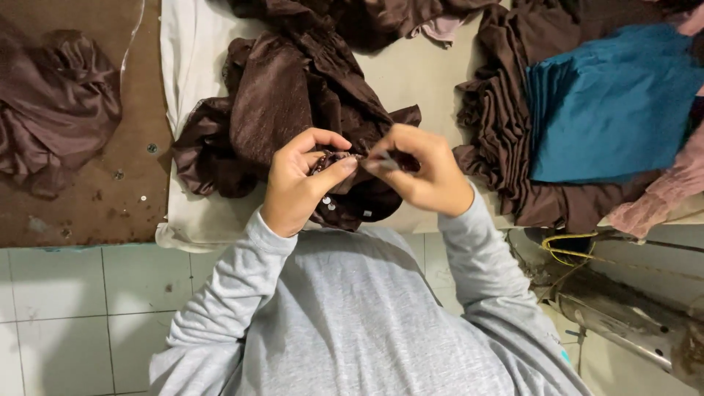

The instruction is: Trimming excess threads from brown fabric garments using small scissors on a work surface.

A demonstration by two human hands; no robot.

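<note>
Right now both my hands are up in front of my chest, pinching the same bit of dark brown cloth point(293, 95). My left hand point(297, 183) is curled narrow, thumb and forefinger closed on a gathered edge of the cloth, where a few small pale round dots show just under my thumb. My right hand point(425, 172) is closed too, its fingertips meeting the left ones over that edge; something small and grey sits between its fingers, but I cannot tell what it is. The two hands touch, or nearly so, at the fingertips.

From my hands the cloth runs away from me in a crumpled, shiny heap that lies on a pale surface point(411, 73). Beyond the heap, further from me, more dark cloth lies bunched at the far edge of view.

To the right of my right hand lies a stack of brown folded pieces point(506, 147), and on top of it, further right, a teal folded piece point(609, 103). A pink piece point(660, 198) hangs at the stack's right edge. Below that, right of my right sleeve, a grey metal machine part point(623, 315) slants with yellow thread point(565, 246) near it.

Well to the left of my left hand, a brown board point(132, 198) carries another bundle point(59, 110) of the same brown cloth. Under my arms is a white tiled floor point(73, 308). My sleeves are grey.
</note>
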